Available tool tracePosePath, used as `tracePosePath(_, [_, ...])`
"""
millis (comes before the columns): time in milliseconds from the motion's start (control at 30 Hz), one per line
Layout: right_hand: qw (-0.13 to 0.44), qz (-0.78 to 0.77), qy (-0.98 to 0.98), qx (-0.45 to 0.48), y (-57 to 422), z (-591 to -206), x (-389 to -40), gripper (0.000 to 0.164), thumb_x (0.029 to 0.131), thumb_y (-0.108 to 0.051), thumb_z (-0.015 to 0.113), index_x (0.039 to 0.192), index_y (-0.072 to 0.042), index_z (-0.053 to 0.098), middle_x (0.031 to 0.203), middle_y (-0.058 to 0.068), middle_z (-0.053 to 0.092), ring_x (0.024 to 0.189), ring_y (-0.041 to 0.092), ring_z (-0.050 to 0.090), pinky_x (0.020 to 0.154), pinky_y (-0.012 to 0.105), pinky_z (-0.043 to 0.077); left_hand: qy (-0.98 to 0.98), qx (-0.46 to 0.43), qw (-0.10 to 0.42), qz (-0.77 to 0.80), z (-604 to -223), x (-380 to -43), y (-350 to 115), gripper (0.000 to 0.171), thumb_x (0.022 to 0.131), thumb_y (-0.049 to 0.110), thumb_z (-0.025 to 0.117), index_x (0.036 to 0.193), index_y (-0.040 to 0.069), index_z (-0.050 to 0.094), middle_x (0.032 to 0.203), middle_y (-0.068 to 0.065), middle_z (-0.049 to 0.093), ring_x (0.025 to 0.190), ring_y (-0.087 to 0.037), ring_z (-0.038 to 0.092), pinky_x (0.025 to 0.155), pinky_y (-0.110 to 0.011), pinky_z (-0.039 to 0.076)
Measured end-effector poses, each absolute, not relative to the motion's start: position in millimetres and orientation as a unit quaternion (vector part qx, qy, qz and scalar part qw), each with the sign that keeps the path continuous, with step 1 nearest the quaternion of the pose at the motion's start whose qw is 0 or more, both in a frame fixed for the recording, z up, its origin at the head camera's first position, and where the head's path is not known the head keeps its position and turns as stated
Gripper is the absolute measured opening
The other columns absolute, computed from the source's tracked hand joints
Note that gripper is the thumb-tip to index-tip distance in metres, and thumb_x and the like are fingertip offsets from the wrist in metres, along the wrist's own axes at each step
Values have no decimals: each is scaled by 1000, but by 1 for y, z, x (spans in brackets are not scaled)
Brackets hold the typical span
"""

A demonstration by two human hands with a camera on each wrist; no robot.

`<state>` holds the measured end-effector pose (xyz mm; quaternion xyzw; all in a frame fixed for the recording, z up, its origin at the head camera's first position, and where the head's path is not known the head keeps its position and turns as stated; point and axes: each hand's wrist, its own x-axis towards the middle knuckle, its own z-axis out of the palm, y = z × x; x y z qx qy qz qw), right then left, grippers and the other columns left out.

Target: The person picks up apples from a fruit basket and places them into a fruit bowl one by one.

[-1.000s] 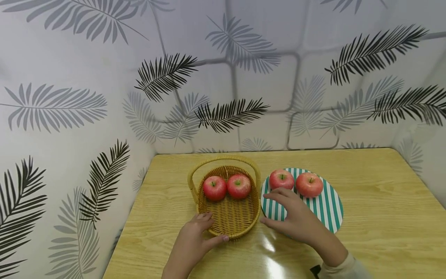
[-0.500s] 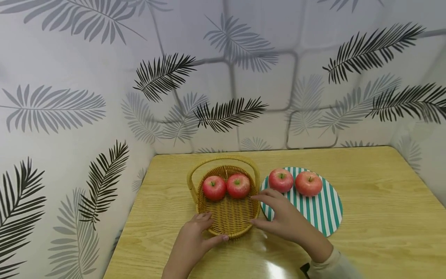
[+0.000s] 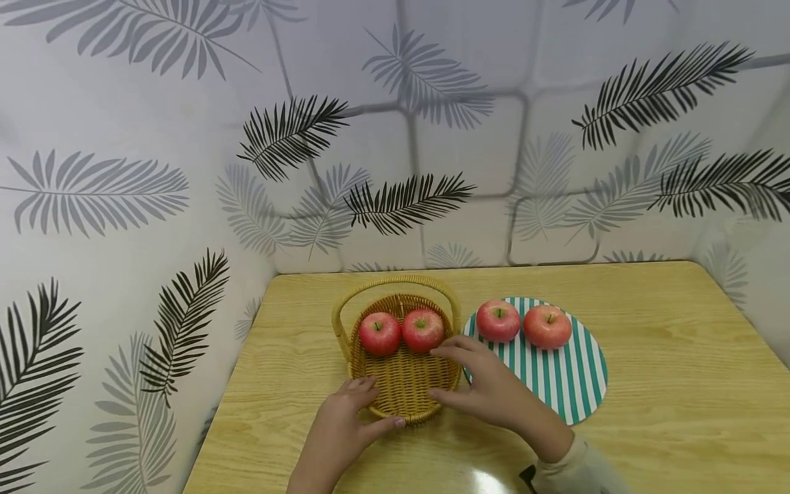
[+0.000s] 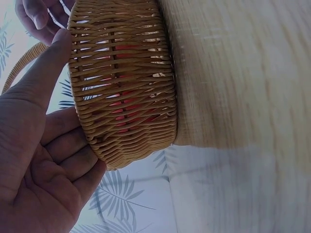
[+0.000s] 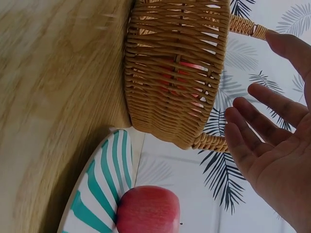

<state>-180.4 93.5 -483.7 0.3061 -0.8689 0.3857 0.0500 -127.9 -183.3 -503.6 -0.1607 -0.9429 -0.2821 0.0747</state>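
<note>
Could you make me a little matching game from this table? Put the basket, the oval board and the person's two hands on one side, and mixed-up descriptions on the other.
Column one
1. Basket
2. Oval board
3. Left hand
4. Right hand

Column two
A. Over the basket's right side, holding nothing
B. Woven, with two red apples inside
C. Touching the basket at its near left side
D. Teal and white stripes

Right pairs: 1-B, 2-D, 3-C, 4-A

Straight fingers [image 5: 279, 106] near wicker basket [image 5: 172, 73], red apple [image 5: 148, 211] on green-striped board [image 5: 99, 191]
</note>
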Motion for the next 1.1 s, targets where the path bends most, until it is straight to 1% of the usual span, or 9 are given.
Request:
tracePosePath(233, [44,386,-865,317,85,-483,-182,51,88,-36,89,132,-15,72,133,-3,67,123,17,64,104,46,59,-942,-163,79,-283,-504,-128,-184,62,83,52,86,117,0,81,130,-17,76,126,-32,72,116,-56,49])
tracePosePath(500, [44,383,-863,326,76,-487,-185,52,87,-34,90,133,-15,72,134,-2,66,126,19,62,104,47,58,-943,-158,79,-284,-502,-127,-183,60,82,48,88,116,-1,81,130,-18,75,126,-33,71,116,-56,49])
tracePosePath(667, [42,373,-867,328,71,-488,-187,53,87,-35,90,133,-15,72,137,3,67,129,22,61,105,49,58,-942,-156,74,-287,-501,-126,-182,61,82,48,88,116,-2,81,130,-18,75,127,-34,71,117,-57,49])
tracePosePath(833, [32,370,-868,329,66,-487,-188,54,89,-36,88,135,-15,71,143,10,66,134,28,60,107,54,56,-942,-155,70,-289,-502,-127,-183,62,83,50,87,116,-3,80,131,-19,75,127,-34,71,117,-57,48])
tracePosePath(900, [31,369,-868,331,64,-486,-189,54,89,-36,88,135,-14,71,143,11,65,134,30,60,107,55,56,-942,-154,70,-288,-502,-127,-183,63,83,50,87,116,-3,80,131,-18,75,127,-34,71,117,-57,48])
tracePosePath(1100, [36,359,-870,337,59,-484,-191,54,88,-34,88,134,-13,71,140,10,66,132,28,62,105,52,58,-942,-155,70,-290,-501,-127,-183,62,83,49,88,117,-3,80,130,-19,75,127,-34,71,117,-57,48])
